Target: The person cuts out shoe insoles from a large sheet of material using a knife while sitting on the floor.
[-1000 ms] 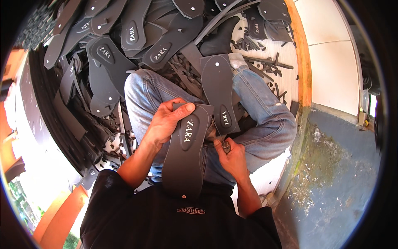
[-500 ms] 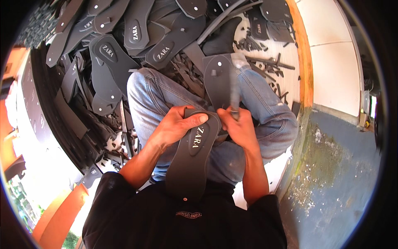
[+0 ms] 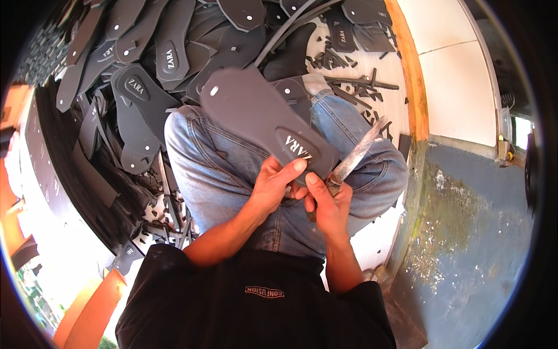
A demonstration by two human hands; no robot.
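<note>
A dark grey shoe insole (image 3: pixel 256 110) is tilted up in front of my lap, its wide end pointing away to the upper left. My left hand (image 3: pixel 271 186) grips its near, rounded end, thumb on top beside the raised oval pad with pale lettering. Wrapped around a knife (image 3: pixel 361 150) is my right hand (image 3: pixel 330 208), its thumb against the insole's near edge. The worn blade points up and to the right, clear of the insole. Another insole (image 3: pixel 296 96), partly covered, lies on my lower leg.
Many dark insoles (image 3: pixel 136 87) are piled ahead and to the left. Thin dark offcuts (image 3: pixel 363 87) litter the pale surface at the far right. Another blade (image 3: pixel 164 180) lies left of my knee. A wooden edge (image 3: pixel 414 81) and a blue-grey floor (image 3: pixel 465 232) are on the right.
The insole has been swung round, its wide end moving from near my chest to pointing away. The knife, blurred and upright before, now slants right. The view has shifted slightly.
</note>
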